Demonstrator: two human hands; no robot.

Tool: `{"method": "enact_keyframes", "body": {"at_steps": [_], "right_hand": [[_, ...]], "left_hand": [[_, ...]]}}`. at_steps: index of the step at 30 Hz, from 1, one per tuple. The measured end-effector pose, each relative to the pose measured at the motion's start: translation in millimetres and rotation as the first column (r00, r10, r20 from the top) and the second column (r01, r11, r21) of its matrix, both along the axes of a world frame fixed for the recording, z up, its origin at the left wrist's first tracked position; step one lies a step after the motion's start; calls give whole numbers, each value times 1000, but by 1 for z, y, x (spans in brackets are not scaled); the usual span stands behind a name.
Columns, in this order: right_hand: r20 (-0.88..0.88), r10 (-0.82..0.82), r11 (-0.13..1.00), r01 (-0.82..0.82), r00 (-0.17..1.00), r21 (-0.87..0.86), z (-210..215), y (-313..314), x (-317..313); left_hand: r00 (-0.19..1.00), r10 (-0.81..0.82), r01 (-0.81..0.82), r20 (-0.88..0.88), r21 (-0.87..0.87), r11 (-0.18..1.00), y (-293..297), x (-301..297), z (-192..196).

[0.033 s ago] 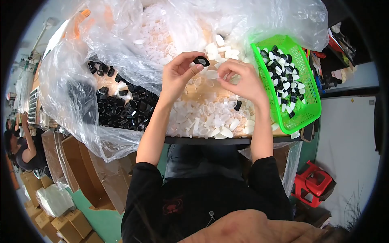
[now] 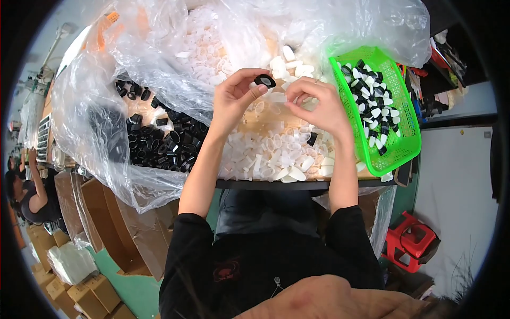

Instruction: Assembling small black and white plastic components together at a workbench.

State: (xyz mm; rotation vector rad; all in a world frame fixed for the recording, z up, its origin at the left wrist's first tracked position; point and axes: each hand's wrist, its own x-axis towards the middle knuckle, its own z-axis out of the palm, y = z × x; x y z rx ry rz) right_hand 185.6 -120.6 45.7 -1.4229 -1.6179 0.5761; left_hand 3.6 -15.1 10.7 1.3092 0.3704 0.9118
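no readable lettering or numbers in view, a small dark red emblem (image 2: 227, 271) on the chest of the person's black shirt (image 2: 265, 254), its finer details too faint to tell

Held a rounded black ring (image 2: 271, 84) in the left hand (image 2: 232, 95) at the upper middle of the frame, tilted, with a pale patch showing in the opening. Pinched a whitish translucent piece (image 2: 277, 98) in the right hand (image 2: 316, 103), nearly level, just below and right of the ring, apart from it.
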Motion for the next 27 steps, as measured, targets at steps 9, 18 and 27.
{"method": "enact_keyframes", "body": {"at_steps": [9,18,27], "right_hand": [[-68,-118,971,130,991,200,2,3,-2],[202,241,932,-168,949,-321,-21,7,-4],[554,118,972,19,824,-236,-59,11,-41]], "left_hand": [[998,-55,56,-24,37,998,-2,1,3],[993,117,-117,-2,-28,993,4,-2,1],[988,149,-149,44,-2,989,4,-1,4]]}}
